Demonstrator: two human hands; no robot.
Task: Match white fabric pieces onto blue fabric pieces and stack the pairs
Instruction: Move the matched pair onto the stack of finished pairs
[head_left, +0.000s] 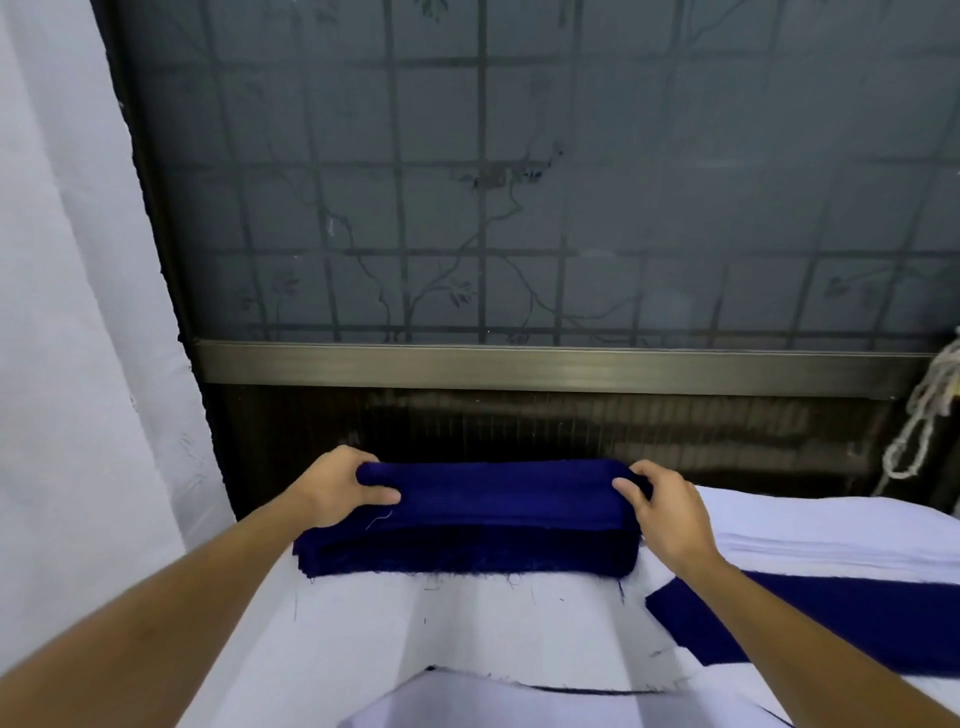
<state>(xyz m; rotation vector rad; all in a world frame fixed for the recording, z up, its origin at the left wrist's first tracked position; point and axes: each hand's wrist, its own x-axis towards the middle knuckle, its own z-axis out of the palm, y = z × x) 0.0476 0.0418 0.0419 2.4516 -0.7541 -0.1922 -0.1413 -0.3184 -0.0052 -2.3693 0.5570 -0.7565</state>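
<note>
A stack of dark blue fabric pieces (467, 545) lies at the far edge of the white-covered table. My left hand (337, 486) pinches the left end of the top blue piece (498, 491), and my right hand (670, 512) pinches its right end. That top piece is lifted and curled back at its far edge. A stack of white fabric pieces (810, 535) sits to the right of the blue stack. In front of it lies a single blue piece (857, 618), partly hidden by my right forearm. A white piece over a blue edge (519, 706) lies nearest me.
The table is covered in white cloth (467, 629). Behind it stands a frosted window with a metal grille (519, 208) and a metal sill (519, 366). A white curtain (67, 312) hangs on the left. White cord (924, 415) hangs at the far right.
</note>
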